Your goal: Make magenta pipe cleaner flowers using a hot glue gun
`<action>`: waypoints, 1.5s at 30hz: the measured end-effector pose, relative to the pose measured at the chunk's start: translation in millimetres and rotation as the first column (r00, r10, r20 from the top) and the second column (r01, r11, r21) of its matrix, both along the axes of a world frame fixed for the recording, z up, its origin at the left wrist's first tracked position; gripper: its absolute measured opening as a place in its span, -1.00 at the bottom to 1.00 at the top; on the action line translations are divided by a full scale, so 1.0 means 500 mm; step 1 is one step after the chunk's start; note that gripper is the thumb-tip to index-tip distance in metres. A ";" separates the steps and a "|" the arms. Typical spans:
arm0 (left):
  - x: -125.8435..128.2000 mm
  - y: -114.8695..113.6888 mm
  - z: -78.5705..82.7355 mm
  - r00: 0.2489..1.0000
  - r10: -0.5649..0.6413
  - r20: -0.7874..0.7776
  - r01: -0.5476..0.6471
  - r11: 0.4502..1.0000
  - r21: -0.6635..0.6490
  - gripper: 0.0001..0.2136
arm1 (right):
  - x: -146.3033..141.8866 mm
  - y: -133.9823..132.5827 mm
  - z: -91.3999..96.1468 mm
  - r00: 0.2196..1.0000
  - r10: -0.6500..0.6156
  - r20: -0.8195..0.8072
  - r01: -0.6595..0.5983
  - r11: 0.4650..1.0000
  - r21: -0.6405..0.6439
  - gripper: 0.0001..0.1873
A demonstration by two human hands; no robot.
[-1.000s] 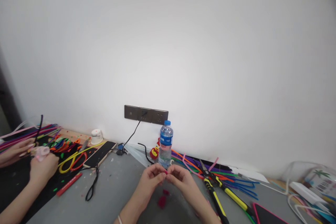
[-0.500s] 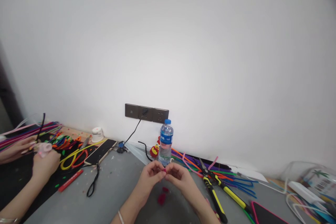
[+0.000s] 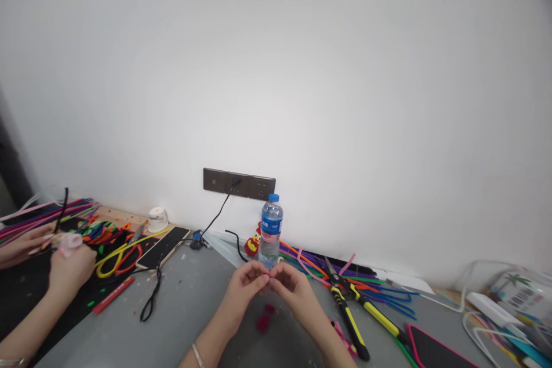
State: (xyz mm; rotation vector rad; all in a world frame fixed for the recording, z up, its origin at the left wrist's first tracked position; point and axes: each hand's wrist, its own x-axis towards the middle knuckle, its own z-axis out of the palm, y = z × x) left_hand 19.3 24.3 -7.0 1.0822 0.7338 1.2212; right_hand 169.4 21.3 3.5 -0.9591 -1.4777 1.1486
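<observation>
My left hand [image 3: 245, 286] and my right hand [image 3: 292, 288] meet fingertip to fingertip just above the grey table [image 3: 185, 310], both pinched closed. What they pinch is too small to make out now. Two small red fuzzy pieces [image 3: 264, 319] lie on the table right under my hands. A water bottle [image 3: 271, 231] with a blue cap stands just behind them.
Yellow-handled pliers [image 3: 351, 319] and a spread of coloured pipe cleaners [image 3: 371, 293] lie to the right, with a pink-edged phone [image 3: 433, 351]. A black phone [image 3: 164, 246], cable [image 3: 150, 302] and red stick [image 3: 112, 295] lie left. Another person's hands [image 3: 64, 264] hold a pink piece at far left.
My hands stayed pinched together and shifted slightly up and left in view as the camera tilted. The red speck seen between my fingertips earlier is hidden now.
</observation>
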 end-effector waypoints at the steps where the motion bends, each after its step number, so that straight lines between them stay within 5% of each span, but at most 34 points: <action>1: 0.000 0.001 0.000 1.000 0.009 -0.006 -0.009 1.000 -0.004 -0.80 | 0.001 -0.001 0.000 1.000 -0.004 0.002 0.004 1.000 0.005 -0.65; 8: 0.001 0.004 0.003 0.996 0.074 -0.050 -0.074 0.997 0.003 -0.77 | -0.001 -0.001 -0.002 1.000 -0.007 0.024 0.006 1.000 0.030 -0.69; 12: -0.011 0.017 -0.004 0.986 0.163 0.033 -0.163 0.987 -0.005 -0.76 | 0.026 0.011 -0.009 0.975 -0.195 0.112 0.183 0.978 0.103 -0.76; 15: -0.024 0.032 -0.011 0.947 0.301 0.114 -0.297 0.953 -0.050 -0.72 | 0.053 0.023 -0.030 0.899 -0.362 0.246 0.330 0.930 0.162 -0.84; 24: -0.029 0.043 -0.013 0.900 0.403 0.166 -0.393 0.915 -0.088 -0.66 | 0.029 0.022 -0.076 0.648 -0.302 0.700 0.236 0.953 0.192 -0.74; 29: -0.029 0.046 -0.018 0.916 0.375 0.146 -0.367 0.927 -0.079 -0.68 | 0.035 0.023 -0.078 0.706 -0.322 0.631 0.251 0.947 0.202 -0.73; 37: -0.029 0.047 -0.026 0.937 0.337 0.093 -0.331 0.941 -0.071 -0.70 | 0.042 0.029 -0.061 0.946 -0.199 0.254 0.197 0.980 0.035 -0.79; 45: -0.024 0.044 -0.023 0.955 0.294 0.051 -0.292 0.956 -0.039 -0.67 | 0.039 0.016 -0.061 0.819 -0.208 0.535 0.173 0.978 0.116 -0.78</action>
